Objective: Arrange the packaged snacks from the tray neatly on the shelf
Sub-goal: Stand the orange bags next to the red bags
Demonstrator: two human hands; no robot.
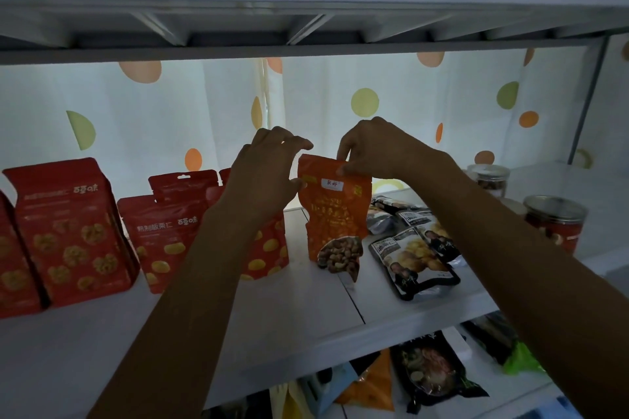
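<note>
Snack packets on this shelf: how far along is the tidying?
Done, it seems: the red packets stand upright in a row on the left of the shelf. In hand: the right hand pinches the top of an orange nut packet, standing it beside them, with the left hand at its edge. Left: the black packets lie flat and overlapping to the right. The tray is out of view.

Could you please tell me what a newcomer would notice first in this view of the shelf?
The orange pouch is held upright on the white shelf, its top pinched by the right hand, with the left hand close at its left edge. To the left stands a row of red pouches; to the right, black packets lie flat. A dotted curtain hangs behind.
</note>
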